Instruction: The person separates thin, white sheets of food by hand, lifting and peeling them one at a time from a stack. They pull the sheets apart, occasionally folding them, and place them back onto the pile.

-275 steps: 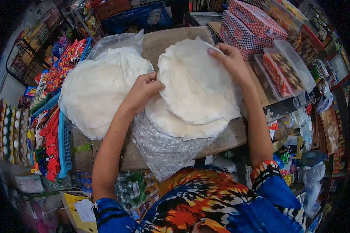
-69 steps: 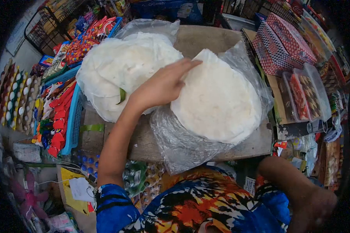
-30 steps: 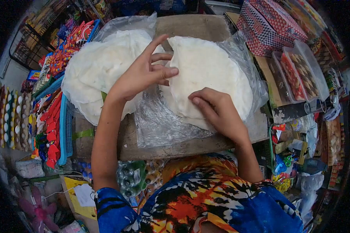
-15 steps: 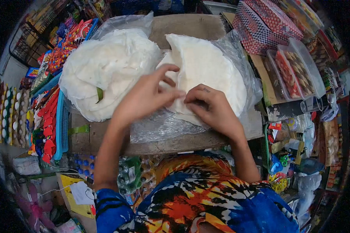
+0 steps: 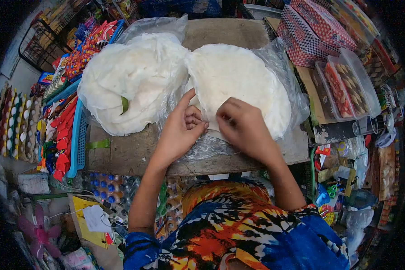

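Two piles of thin, round, white sheets lie side by side on clear plastic. The left pile (image 5: 135, 76) is rumpled, with a green strip (image 5: 124, 105) on it. The right pile (image 5: 238, 81) lies flatter. My left hand (image 5: 180, 130) is at that pile's lower left edge, index finger stretched up, thumb pressed against the curled fingers. My right hand (image 5: 247, 128) is over the pile's lower edge, its fingers curled together and slightly blurred. Whatever either hand pinches is hidden.
The piles rest on a worn board (image 5: 126, 157). To the left stand a blue basket (image 5: 78, 139) of packets and egg trays (image 5: 18, 128). On the right are a checkered box (image 5: 301, 36) and a clear plastic container (image 5: 351, 85). Bottles (image 5: 107, 185) stand below the board.
My left hand has moved down and its index finger now points up. The raised, folded edge of the right pile's top sheet now lies flatter. The view has shifted slightly.
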